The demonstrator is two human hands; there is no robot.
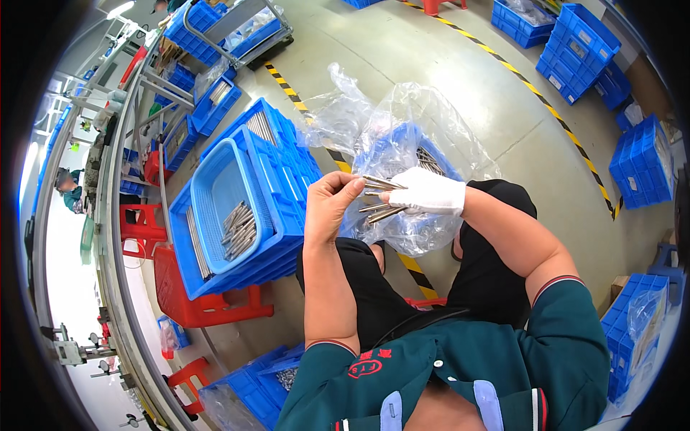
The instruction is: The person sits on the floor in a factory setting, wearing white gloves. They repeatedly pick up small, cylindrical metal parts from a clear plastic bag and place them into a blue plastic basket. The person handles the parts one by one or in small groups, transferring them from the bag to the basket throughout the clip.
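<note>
The gloved right hand [431,192] is holding a spread of metal rods [384,213] just in front of the knees, and the bare left hand [330,201] is meeting their tips.
The right grip is clasping one end, probably leaving the other ends free for the bare fingers; the left grip is standing narrow, though I cannot tell whether it is pinching a rod. Below, a blue bin [451,171] with more rods is sitting amid clear plastic [424,243], perhaps a liner. Leftward, a light-blue basket [215,169] of short rods is resting on stacked blue crates [295,179], apparently raised for reach. Red lettering is marking the teal shirt [445,352]; crate labels [577,49] are showing too small to read.
</note>
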